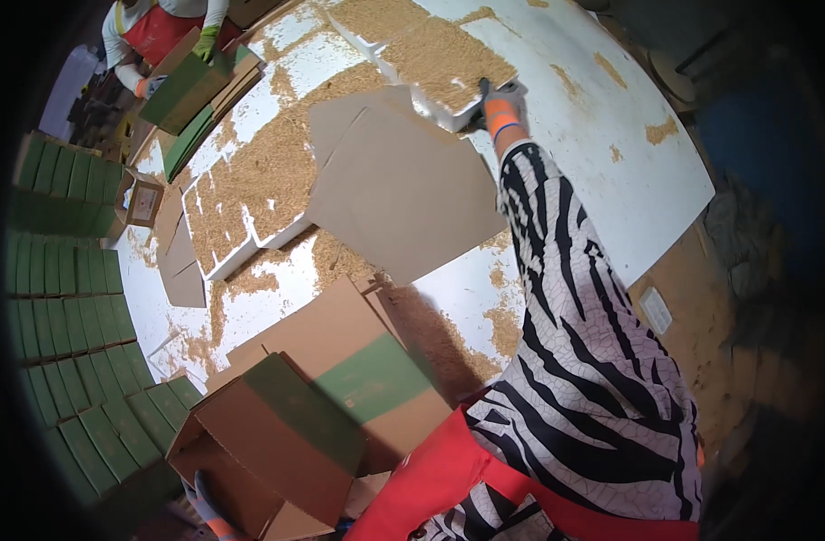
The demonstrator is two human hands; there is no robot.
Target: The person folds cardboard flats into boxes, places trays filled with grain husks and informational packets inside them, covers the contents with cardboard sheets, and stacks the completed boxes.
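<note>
Gloved in grey and orange, my right hand (501, 108) reaches across the table and grips the near corner of a white foam tray (461, 120) heaped with wood shavings. My left hand (209, 504), in a matching glove, is at the lower edge of an open brown and green cardboard box (284, 433), its fingers against the box wall and partly hidden. A flat grey-brown cardboard sheet (399, 189) lies between that tray and another white compartmented tray (233, 260) filled with shavings. Flattened brown and green cardboard (378, 379) lies behind the open box.
Green cartons (81, 324) are stacked at the left. Across the table a co-worker (165, 34) in a red apron handles a green and brown box (185, 88). A small open carton (141, 197) stands at the table's left edge. Shavings are scattered over the white tabletop (588, 169).
</note>
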